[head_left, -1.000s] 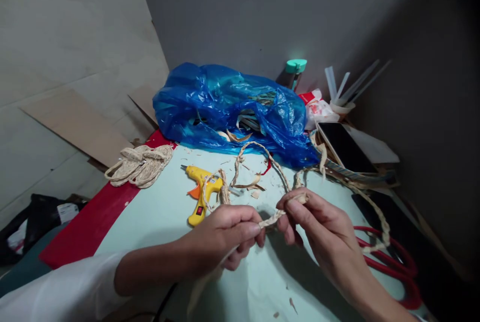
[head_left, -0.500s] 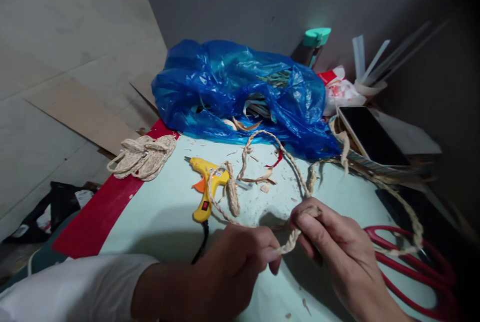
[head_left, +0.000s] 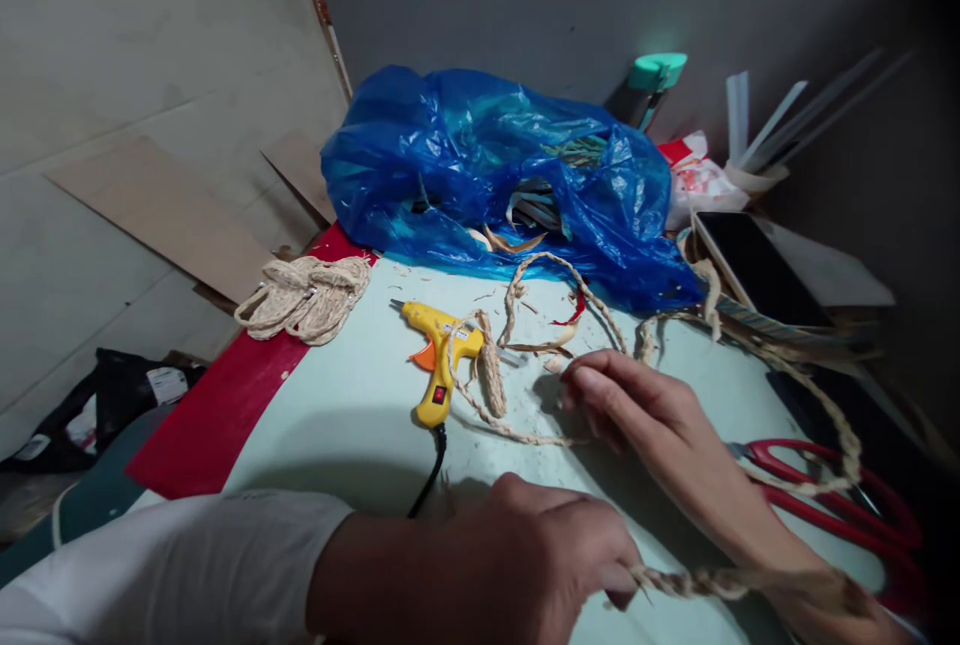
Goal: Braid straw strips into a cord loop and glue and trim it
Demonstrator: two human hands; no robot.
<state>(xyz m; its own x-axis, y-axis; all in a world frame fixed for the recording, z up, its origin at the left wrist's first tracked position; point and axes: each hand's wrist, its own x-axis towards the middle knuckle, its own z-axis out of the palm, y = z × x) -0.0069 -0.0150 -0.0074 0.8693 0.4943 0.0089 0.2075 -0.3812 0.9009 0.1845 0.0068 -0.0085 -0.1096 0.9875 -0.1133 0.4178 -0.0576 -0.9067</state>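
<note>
My left hand [head_left: 559, 550], its arm in a white sleeve, is low in the middle and closed on a braided straw cord [head_left: 694, 582]. The cord runs right from its fingers, its loose end lying across my right wrist. My right hand [head_left: 637, 415] is above and to the right, fingers curled together; what they hold, if anything, is hidden. Thinner braid [head_left: 571, 270] loops on the table behind it. A yellow glue gun [head_left: 440, 360] lies left of the hands, with a small braided bundle [head_left: 491, 375] over its side.
At the back lies a blue plastic bag [head_left: 480, 155] of dried strips. A coiled cord bundle [head_left: 307, 297] sits on the red strip at left. Red-handled scissors [head_left: 817, 500] and a phone [head_left: 757, 265] are on the right, near a cup of glue sticks [head_left: 757, 175].
My left hand has moved right and down, drawing the cord's end out of my right hand across the right wrist. My right hand has shifted slightly up. The view has turned a little left.
</note>
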